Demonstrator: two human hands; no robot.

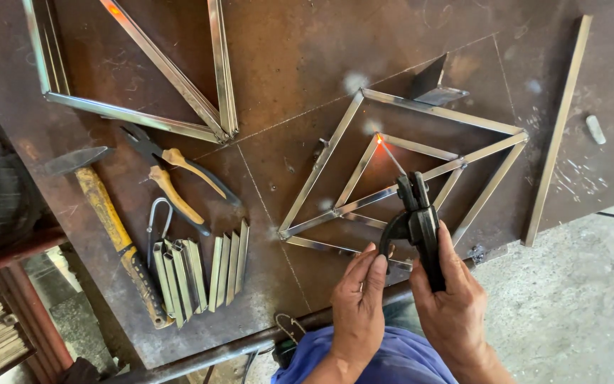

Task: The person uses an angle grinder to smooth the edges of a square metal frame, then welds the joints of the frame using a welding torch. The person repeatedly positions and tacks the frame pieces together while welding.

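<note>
My right hand [455, 299] grips a black welding electrode holder [419, 220]. Its thin rod [391, 156] reaches up to a glowing orange tip at a joint of the inner bars. My left hand [359, 299] rests beside the holder, its fingers touching the holder's lower left side. The diamond-shaped frame of square steel tube [438, 110] lies flat on the rusty steel table [286, 57], with a smaller tube pattern inside it.
Pliers [179, 181] with tan grips, a hammer [111, 227] and several short cut tube pieces [200, 274] lie at the left. A larger tube frame [136, 117] sits at the top left. A long steel strip [558, 135] and a chalk piece [595, 129] lie at the right.
</note>
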